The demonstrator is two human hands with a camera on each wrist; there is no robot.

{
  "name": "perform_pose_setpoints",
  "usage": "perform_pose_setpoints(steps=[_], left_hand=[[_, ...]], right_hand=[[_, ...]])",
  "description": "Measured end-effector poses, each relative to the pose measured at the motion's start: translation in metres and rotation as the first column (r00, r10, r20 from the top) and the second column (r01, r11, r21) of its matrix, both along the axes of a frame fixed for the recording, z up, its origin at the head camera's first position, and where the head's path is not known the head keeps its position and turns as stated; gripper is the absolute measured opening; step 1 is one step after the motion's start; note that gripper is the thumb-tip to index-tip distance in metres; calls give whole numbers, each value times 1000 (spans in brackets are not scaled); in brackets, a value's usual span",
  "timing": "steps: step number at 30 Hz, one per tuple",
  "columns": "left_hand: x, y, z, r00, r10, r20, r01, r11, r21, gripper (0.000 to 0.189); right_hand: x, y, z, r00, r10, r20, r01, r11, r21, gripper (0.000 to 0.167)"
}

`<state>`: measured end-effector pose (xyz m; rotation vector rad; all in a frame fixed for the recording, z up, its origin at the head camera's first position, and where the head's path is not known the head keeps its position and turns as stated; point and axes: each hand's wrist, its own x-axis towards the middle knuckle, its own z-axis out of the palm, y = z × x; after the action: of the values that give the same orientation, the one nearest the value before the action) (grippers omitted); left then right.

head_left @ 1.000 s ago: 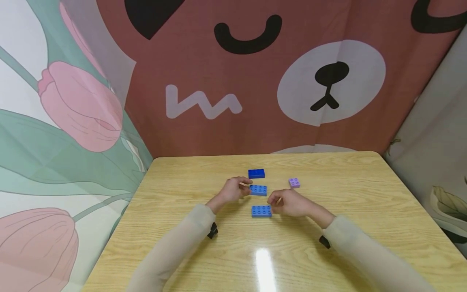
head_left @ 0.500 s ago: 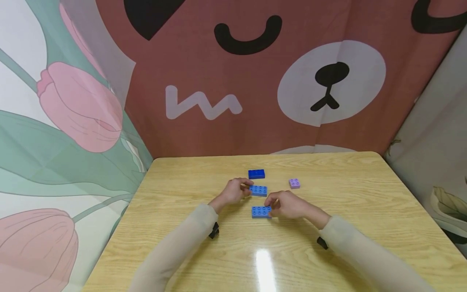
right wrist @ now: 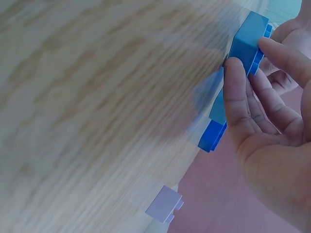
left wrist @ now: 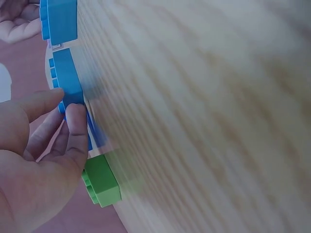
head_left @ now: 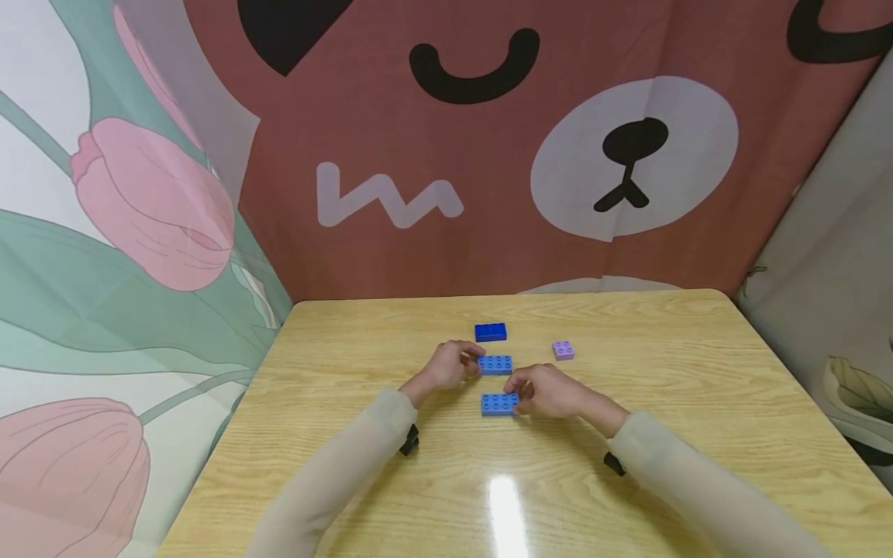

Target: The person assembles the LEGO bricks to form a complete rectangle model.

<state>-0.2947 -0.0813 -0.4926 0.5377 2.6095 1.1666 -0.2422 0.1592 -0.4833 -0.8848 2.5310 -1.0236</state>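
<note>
Two lighter blue toy building bricks with studs on top lie on the wooden table, one behind the other. My left hand (head_left: 449,364) pinches the left end of the middle blue brick (head_left: 497,365); in the left wrist view, a finger and the thumb lie on that brick (left wrist: 68,75). The right hand (head_left: 549,391) pinches the right end of the front blue brick (head_left: 497,404). From the right wrist, its fingertips touch two sides of the front blue brick (right wrist: 247,41). Both bricks rest on the table, apart from each other.
A dark blue brick (head_left: 491,332) lies behind the middle one, and a small lilac brick (head_left: 563,350) sits to the right. The left wrist view also shows a green brick (left wrist: 102,182); the head view does not show it. A printed cloth (head_left: 391,263) hangs behind the table (head_left: 335,325).
My right hand has moved slightly left, from beside the front blue brick onto its right end. The left hand has barely shifted at the middle blue brick.
</note>
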Motion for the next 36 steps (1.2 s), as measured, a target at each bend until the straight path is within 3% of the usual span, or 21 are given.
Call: perform_pose_setpoints(steps=[21,36], left_hand=[[5,-4,1,1000,-11,12,11,1000,2,27],[14,-15,4,1000,-22,7,22,1000,-16,27]], right_hand=[[-10,26,1,990,-121,66,121,993,4,27],[-20,41,3,987,-154,-50,157,986,51,27]])
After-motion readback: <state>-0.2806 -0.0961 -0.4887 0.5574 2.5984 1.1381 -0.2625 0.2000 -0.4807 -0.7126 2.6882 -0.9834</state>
